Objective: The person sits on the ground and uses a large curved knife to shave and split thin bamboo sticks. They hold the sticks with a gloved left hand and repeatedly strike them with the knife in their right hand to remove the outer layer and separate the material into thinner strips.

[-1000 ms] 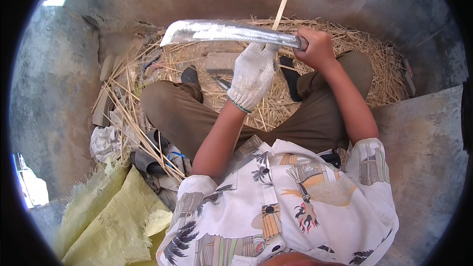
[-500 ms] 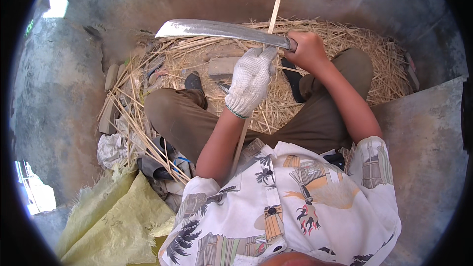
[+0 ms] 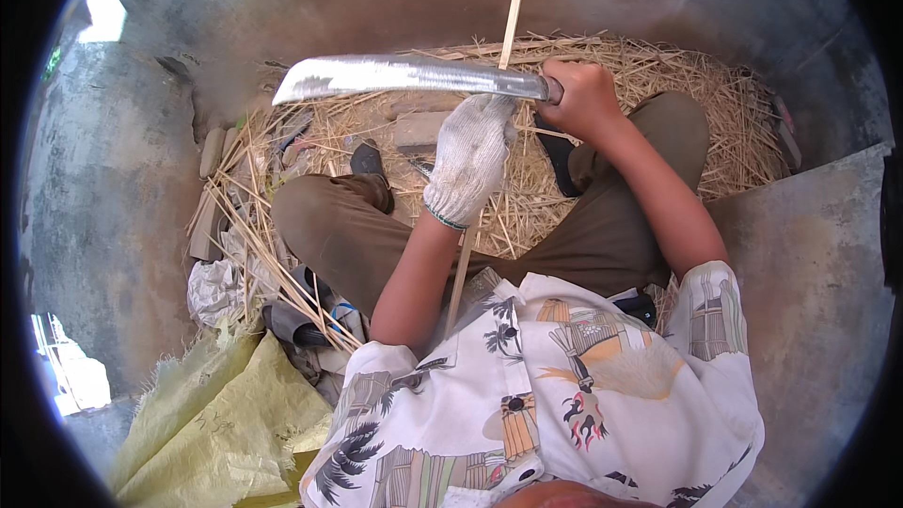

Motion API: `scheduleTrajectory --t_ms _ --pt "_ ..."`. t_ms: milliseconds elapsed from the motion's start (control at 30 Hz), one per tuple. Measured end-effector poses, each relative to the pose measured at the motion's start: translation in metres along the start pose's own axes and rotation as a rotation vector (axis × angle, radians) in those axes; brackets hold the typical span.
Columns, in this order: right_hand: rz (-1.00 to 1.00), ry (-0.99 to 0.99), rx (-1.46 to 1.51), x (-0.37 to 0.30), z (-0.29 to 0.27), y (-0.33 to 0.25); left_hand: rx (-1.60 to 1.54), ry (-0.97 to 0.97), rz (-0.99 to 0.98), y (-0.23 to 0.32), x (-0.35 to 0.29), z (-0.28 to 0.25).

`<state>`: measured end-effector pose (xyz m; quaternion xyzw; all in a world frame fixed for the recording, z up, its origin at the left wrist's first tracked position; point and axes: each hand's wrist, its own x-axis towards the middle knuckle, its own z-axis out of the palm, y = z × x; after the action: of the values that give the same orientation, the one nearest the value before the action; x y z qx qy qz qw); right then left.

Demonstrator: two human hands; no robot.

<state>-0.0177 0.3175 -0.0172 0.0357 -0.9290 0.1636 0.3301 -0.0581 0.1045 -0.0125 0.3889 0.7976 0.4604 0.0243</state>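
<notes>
My right hand, bare, is wrapped round the short handle of a machete. Its broad, slightly curved blade reaches left, almost level, just beyond my left hand. A white knitted glove covers my left hand, which is closed round a long, pale strip of split wood or bamboo. The strip runs from the far edge of the view, behind the blade, through the gloved hand and down beside my left forearm. Where blade and strip cross, the contact is hidden, and the gloved fingertips are partly covered by the blade.
Shavings and thin strips litter the ground between and beyond my bent legs. A grey block lies past the left foot. Loose strips, a crumpled white bag and a yellow woven sack lie at left. Curved metal-like sheets surround me.
The machete has shifted left and slightly nearer, with its tip lower. My left hand and the strip have moved slightly left. My right hand has moved a little left too.
</notes>
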Motion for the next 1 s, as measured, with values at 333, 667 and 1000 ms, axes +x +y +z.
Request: scheduleTrajectory --t_ms 333,667,1000 --pt "-0.025 0.007 -0.056 -0.003 0.003 0.005 -0.842 -0.014 -0.314 -0.009 -0.004 0.012" --pt "0.064 -0.032 -0.093 -0.003 0.014 0.006 -0.859 -0.057 -0.586 0.036 -0.001 -0.008" --pt "0.044 -0.013 -0.147 -0.003 0.01 0.003 -0.957 -0.032 -0.666 0.031 0.001 -0.006"
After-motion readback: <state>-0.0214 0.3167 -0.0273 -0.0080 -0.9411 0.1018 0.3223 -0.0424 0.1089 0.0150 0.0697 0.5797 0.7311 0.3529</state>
